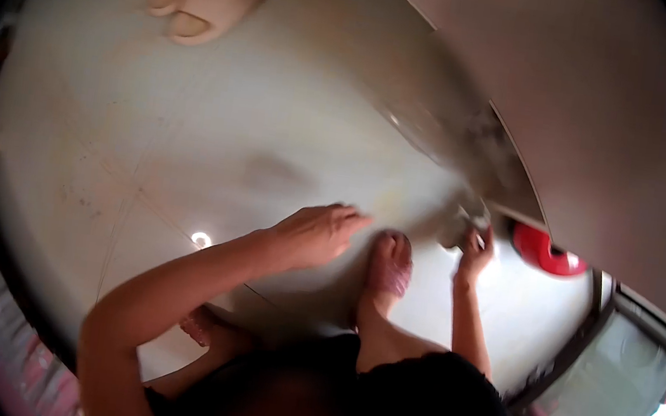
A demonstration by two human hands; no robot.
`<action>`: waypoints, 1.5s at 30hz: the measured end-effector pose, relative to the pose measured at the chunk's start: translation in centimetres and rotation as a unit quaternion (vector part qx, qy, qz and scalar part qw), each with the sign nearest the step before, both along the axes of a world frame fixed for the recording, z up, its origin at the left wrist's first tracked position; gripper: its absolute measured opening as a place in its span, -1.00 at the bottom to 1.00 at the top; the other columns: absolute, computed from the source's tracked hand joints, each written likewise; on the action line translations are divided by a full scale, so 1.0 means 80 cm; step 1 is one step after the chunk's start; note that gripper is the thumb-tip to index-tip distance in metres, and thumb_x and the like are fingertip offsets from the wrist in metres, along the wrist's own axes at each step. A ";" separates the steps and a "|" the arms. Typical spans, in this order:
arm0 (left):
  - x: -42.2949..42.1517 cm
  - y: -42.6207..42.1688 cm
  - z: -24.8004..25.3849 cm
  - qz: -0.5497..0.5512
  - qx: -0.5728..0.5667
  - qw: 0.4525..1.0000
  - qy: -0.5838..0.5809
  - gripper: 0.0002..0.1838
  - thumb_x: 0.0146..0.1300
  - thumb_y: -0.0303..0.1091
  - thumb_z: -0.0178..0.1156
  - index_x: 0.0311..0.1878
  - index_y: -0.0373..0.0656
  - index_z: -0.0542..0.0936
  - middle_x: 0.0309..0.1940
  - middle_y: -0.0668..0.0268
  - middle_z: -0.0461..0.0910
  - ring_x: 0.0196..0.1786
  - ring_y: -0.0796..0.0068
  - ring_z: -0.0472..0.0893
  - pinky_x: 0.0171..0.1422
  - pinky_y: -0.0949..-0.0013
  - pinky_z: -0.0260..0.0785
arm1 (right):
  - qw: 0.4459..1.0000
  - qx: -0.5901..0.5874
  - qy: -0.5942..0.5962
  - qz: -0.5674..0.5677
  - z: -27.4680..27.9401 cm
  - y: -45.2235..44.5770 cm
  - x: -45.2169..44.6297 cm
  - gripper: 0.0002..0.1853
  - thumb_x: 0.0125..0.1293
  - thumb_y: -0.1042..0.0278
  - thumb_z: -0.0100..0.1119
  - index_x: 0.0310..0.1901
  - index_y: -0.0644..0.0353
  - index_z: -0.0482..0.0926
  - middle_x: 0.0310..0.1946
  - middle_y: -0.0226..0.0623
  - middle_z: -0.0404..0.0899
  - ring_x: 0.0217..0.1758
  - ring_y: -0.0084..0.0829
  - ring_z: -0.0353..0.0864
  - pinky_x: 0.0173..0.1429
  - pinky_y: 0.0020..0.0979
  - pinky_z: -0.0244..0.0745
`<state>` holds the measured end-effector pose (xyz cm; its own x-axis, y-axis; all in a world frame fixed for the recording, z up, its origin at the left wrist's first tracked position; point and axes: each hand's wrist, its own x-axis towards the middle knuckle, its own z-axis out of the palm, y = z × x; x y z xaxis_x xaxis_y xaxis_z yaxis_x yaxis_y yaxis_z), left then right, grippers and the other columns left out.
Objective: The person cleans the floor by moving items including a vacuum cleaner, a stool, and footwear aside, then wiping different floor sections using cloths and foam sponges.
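Note:
My right hand (473, 263) is low over the floor beside my foot. Its fingers close on a small greyish crumpled cloth (456, 233), blurred at its edges. In front of my body, my left hand (317, 233) hovers over the tiles with its fingers loosely bent and the index finger reaching out. Nothing shows in that hand, though its fingertips are blurred. Between the two hands stands my foot (389, 269) in a translucent pinkish shoe.
A large pale panel (602, 116) overhangs the floor on the right, with a red round object (548, 251) under its edge. Pale slippers (208, 6) lie at the upper left. A dark-framed glass panel (610, 392) stands lower right, and pinkish fabric (11, 326) lower left.

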<state>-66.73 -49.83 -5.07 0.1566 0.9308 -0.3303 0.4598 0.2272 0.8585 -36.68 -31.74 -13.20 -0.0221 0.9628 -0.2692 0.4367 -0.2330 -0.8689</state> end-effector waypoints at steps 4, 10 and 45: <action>-0.113 -0.113 0.040 -0.075 -0.083 0.980 0.166 -0.63 0.30 -0.47 0.17 0.18 -0.23 0.53 0.02 0.18 0.60 0.14 0.13 0.56 0.24 0.14 0.46 | 0.947 0.168 -0.265 0.063 -0.034 0.026 -0.011 -0.57 0.38 0.38 0.22 0.27 0.24 0.57 -0.08 -0.15 0.62 -0.17 -0.35 0.65 -0.06 -0.32 0.57; -0.181 -0.268 0.095 0.028 -0.085 0.969 0.228 -0.69 0.26 -0.55 0.12 0.08 -0.28 0.58 -0.06 0.18 0.60 0.07 0.16 0.58 0.14 0.18 0.51 | 0.876 0.309 -0.189 0.318 -0.054 -0.028 -0.272 -0.64 0.33 0.39 0.22 0.15 0.22 0.62 0.12 0.11 0.54 0.16 0.11 0.54 0.23 -0.09 0.48; -0.268 -0.313 0.004 0.300 0.130 0.886 0.328 -0.67 0.13 -0.67 0.18 0.00 -0.32 0.61 0.25 0.15 0.47 0.30 0.13 0.47 0.30 0.17 0.46 | 0.942 0.221 -0.202 0.153 -0.079 0.112 -0.406 -0.63 0.34 0.42 0.11 0.17 0.19 0.58 0.05 -0.14 0.61 -0.08 -0.30 0.65 -0.02 -0.31 0.58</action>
<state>-88.20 -74.90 -4.76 -0.5393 0.8390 0.0722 0.7428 0.4336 0.5101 -69.16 -22.77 -19.49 -0.2989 0.9478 0.1109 0.7408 0.3037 -0.5991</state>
